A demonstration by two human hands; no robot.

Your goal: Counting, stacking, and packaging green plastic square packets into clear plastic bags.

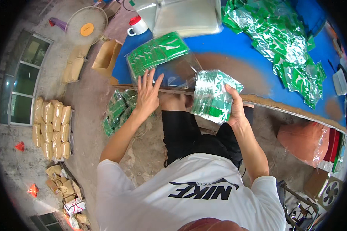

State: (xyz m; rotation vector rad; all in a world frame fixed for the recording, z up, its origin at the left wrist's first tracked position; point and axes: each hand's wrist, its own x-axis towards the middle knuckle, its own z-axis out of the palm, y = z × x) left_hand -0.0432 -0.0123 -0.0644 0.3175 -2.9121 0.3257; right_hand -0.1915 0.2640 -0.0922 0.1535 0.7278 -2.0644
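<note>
My right hand grips a thick stack of green and silver foil packets, thumb on top, just off the table's front edge. At the near edge of the blue table lies a large clear plastic bag. Rows of green packets fill its far part, while its near part looks flat. My left hand has its fingers stretched apart over the near edge of this bag and seems to touch it.
A stack of clear bags lies at the back, beside a white mug with a red lid. Loose green packets are heaped on the right. More green bundles sit on the floor below the table. A fan stands at far left.
</note>
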